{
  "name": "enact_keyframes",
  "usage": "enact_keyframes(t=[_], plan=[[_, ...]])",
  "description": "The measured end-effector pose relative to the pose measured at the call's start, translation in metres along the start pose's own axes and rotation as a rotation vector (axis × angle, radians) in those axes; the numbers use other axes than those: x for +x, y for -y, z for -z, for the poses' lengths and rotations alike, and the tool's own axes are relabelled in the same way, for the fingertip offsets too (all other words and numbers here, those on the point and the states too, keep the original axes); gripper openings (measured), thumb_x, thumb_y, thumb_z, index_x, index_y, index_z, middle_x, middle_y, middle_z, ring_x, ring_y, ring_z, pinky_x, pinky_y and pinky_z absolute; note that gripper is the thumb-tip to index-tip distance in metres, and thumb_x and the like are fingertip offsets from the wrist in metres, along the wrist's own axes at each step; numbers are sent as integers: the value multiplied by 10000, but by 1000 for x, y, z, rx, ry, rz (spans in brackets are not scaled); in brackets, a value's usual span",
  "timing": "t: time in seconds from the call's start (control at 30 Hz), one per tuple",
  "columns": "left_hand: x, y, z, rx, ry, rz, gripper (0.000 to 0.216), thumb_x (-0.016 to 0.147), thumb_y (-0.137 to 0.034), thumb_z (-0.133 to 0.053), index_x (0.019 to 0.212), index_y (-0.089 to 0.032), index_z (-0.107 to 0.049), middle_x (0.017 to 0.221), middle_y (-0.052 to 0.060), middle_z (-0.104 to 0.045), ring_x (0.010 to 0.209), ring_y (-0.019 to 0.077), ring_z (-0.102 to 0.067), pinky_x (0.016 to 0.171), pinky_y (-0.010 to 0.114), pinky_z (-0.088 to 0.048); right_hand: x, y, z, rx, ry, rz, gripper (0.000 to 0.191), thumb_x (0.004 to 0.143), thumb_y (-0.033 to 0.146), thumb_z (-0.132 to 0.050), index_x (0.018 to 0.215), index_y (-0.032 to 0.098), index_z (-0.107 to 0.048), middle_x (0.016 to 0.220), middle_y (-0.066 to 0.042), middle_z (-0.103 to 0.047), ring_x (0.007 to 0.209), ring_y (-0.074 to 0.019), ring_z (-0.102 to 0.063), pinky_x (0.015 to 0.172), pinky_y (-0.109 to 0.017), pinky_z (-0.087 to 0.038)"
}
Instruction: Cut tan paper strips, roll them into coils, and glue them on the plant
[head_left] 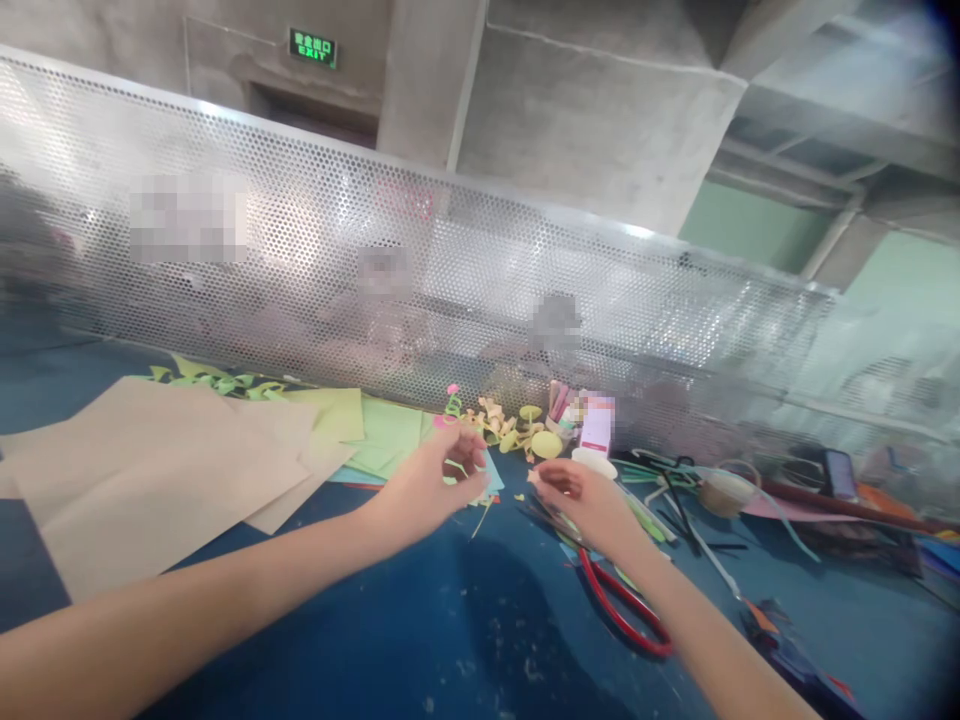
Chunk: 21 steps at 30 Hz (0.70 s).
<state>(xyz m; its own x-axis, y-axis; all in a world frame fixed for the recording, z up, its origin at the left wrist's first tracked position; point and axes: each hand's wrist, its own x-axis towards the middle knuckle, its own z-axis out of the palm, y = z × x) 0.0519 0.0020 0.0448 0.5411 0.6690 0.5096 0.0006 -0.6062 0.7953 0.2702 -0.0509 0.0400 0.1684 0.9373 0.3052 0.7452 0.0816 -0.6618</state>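
My left hand (435,475) is raised over the blue table, fingers loosely curled and thumb apart, with nothing visible between them. Just behind it stands a pink flower on a curly green stem (453,404). To the right, my right hand (589,500) pinches a small pale peach paper piece (533,477) between thumb and fingertips. Below that hand lie scissors with red handles (630,615), their blades partly hidden. Beyond both hands is a heap of peach and yellow paper pieces (491,420), with a yellow oval (547,445) at its right side.
Large beige sheets (165,460) and green sheets (390,435) cover the left. A phone with a lit screen (598,425) leans behind a white round dish (594,463). Cords, tape (724,492) and another phone (840,474) lie right. A perforated metal screen (300,240) borders the back; people sit beyond.
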Motion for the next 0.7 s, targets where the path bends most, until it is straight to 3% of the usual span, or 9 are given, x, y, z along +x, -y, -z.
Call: enact_keyframes(t=[0.1,0.17,0.3,0.5,0.7], plan=[[9,12,11,147,4,20,153,781,-246,-497,920,-185,-512,872,25,-599,793,134,-584,689,241,-479,18,-33,2,-98,-15,-68,234,713,310,-571,841,128,-641,848,-127,-701,796,-223,-662,755,-327,-499],[14,20,22,331,88,52,147,781,-275,-481,847,-177,-569,867,26,-637,786,139,-599,673,227,-476,25,-48,-1,-161,-11,-92,217,710,302,-568,808,132,-661,830,-126,-709,785,-234,-667,735,-327,-500],[18,40,49,569,152,108,207,743,-302,-499,765,-160,-649,797,42,-673,727,173,-611,641,249,-461,31,-64,-10,-270,33,-102,149,700,239,-565,730,158,-686,744,-101,-722,718,-236,-678,668,-305,-500],[18,72,98,762,179,118,204,719,-263,-504,755,-159,-676,778,43,-680,745,191,-597,683,266,-419,23,-57,-6,-442,-51,-59,257,723,140,-464,847,128,-689,885,-171,-701,821,-263,-653,714,-317,-455],[11,93,137,865,313,99,241,650,-378,-640,815,-211,-695,884,39,-662,871,215,-568,792,275,-393,0,-31,-20,-432,-75,17,277,779,344,-445,854,190,-662,774,-64,-718,717,-220,-665,639,-289,-472]])
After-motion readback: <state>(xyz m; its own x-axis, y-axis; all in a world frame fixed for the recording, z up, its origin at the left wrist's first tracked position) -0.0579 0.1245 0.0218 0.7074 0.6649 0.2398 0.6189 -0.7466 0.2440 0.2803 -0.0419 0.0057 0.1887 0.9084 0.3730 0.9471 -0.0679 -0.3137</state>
